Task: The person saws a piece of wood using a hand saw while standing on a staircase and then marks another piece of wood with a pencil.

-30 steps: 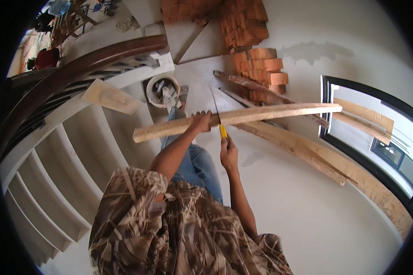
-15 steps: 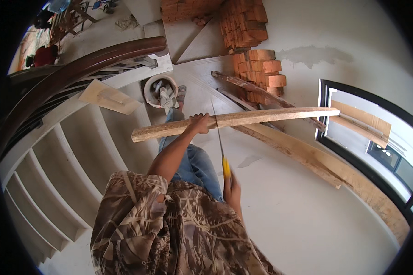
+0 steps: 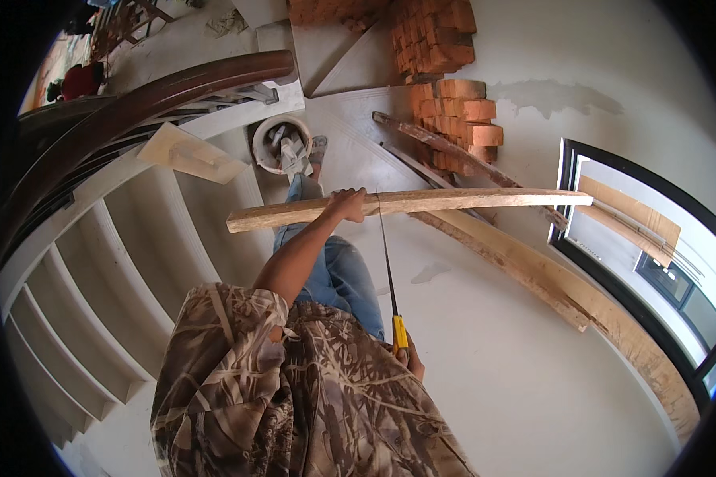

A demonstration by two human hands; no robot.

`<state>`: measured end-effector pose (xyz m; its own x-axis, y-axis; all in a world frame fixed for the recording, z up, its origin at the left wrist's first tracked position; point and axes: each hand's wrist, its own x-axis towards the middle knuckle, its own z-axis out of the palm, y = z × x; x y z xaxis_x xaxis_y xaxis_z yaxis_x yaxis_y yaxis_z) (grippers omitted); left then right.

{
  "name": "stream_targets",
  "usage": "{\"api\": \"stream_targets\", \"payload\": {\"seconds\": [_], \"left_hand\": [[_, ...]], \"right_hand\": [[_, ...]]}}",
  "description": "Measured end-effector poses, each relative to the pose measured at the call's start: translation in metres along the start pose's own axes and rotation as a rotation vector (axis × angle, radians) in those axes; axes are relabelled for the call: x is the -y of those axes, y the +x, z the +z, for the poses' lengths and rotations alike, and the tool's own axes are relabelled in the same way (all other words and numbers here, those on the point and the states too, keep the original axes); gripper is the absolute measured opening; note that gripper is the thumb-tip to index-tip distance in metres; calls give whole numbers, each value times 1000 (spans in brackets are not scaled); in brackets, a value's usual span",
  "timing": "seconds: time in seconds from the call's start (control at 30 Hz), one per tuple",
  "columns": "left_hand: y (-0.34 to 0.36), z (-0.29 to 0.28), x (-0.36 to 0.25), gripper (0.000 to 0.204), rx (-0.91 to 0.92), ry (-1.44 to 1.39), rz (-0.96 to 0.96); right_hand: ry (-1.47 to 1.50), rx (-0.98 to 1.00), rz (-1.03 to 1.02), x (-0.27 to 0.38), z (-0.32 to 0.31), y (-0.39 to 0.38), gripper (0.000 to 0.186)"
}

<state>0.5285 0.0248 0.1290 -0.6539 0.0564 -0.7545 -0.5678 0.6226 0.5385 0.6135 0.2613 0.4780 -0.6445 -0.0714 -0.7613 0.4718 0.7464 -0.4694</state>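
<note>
Clasping a long wooden beam in the left grip and a yellow-handled handsaw in the right grip, with its blade against the wood.

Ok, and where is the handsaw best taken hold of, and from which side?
Probably by the handsaw's yellow handle, with the right hand coming from the lower edge of the view. The handle is thick and lies at the near end, while the thin blade runs away, up to the wooden beam.
</note>
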Motion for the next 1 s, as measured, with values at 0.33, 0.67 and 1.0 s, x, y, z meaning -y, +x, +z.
{"api": "stream_targets", "payload": {"seconds": [0.33,0.67,1.0], "left_hand": [[2,8,5,77,43,-69,46],[-22,23,-20,59,-358,232,60],[-22,33,-29,60,-365,238,44]], "right_hand": [[-67,-89,-358,-9,81,217,45],[-180,-140,-429,1,41,107,44],[-91,18,-150,43,58,187,41]]}}
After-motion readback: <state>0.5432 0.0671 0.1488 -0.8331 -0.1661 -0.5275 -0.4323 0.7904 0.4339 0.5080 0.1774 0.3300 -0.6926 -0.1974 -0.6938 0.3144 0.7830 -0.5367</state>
